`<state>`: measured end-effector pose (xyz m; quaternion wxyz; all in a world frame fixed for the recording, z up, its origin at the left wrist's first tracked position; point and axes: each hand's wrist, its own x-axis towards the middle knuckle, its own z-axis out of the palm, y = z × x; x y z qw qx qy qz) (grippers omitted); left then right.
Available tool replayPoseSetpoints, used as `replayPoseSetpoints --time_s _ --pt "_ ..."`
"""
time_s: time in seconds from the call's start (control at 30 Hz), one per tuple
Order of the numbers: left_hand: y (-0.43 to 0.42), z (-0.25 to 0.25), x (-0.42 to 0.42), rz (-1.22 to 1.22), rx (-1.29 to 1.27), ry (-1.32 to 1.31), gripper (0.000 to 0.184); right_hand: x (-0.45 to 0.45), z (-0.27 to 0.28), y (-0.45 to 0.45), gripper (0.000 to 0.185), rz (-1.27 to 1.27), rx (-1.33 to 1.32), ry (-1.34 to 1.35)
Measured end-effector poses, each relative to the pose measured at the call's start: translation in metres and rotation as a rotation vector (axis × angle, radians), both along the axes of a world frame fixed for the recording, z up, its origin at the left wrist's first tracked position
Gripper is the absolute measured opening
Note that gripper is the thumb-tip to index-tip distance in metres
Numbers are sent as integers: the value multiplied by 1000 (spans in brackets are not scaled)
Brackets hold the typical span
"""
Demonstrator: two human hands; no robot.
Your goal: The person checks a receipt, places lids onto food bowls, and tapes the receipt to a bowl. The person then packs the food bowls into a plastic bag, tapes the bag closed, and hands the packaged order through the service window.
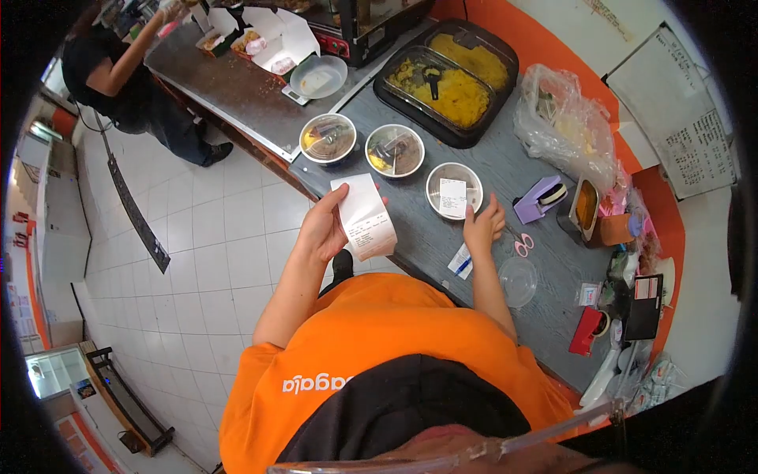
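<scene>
My left hand (325, 223) holds a printed paper receipt (365, 220), thumb on its upper edge, over the near edge of the counter. Beside the rightmost lidded bowl (467, 175) is my right hand (483, 227), its fingers spread and its fingertips close to a white label (452, 197) on the lid. Whether they touch the label is hard to tell. Two more lidded bowls with food inside, one in the middle (395, 152) and one on the left (328, 139), stand in a row with it. A blue pen (463, 266) lies on a small paper near my right wrist.
Behind the bowls sits a black tray of yellow food (454, 95). A purple tape dispenser (540, 200), pink scissors (523, 246), a clear lid (518, 283) and a plastic bag (564, 126) lie to the right. A person in black (126, 87) stands at the far left counter.
</scene>
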<state>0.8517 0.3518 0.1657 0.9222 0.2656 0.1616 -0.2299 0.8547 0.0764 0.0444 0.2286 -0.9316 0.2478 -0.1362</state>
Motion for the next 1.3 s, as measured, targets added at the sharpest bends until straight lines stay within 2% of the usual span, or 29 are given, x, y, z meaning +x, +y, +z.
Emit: replayPoseSetpoints --time_s 0.07,0.1,0.17,0.23,0.27,0.33,0.47,0.53,0.6,0.67,0.77,0.83,0.97,1.17,1.23,1.27,1.3 --pt "-1 6 2 -18 -38 -33 38 -3 4 1 52 154 -158 -274" --pt "-2 9 2 -37 -75 -63 38 -3 15 5 52 157 -159 -277" --pt "-5 15 3 -44 -83 -65 39 -9 59 28 44 706 750 -200" --pt "-8 17 5 -62 -89 -72 39 -19 100 55 37 1018 1002 -136" --pt "-10 18 5 -68 -80 -76 40 -23 112 65 37 1014 1000 -141" --pt "-11 19 6 -76 -71 -87 42 -28 128 80 38 988 1233 -57" --pt "-7 21 -10 -73 111 -209 43 -26 133 94 38 872 1212 -187" --pt "-3 19 -18 -174 537 -458 35 -24 134 98 35 836 1199 -342" --pt "-2 20 -25 -149 497 -536 34 -23 132 102 34 836 1142 -384" --pt "4 14 -27 -134 560 -555 33 -20 132 106 32 840 1087 -421" --pt "14 15 -26 -118 600 -494 35 -17 132 112 25 840 963 -448" --pt "17 21 -26 -52 599 -455 35 -12 132 116 17 836 762 -481" --pt "27 21 -23 68 585 -378 36 -6 133 129 14 818 745 -465" --pt "47 15 -19 128 511 -425 36 2 141 152 14 795 716 -438" --pt "57 10 -17 132 546 -426 34 2 154 163 17 820 254 -589" --pt "62 7 -16 138 583 -426 32 3 154 168 17 821 251 -592" --pt "66 5 -15 139 581 -429 32 4 152 173 17 926 191 -578"
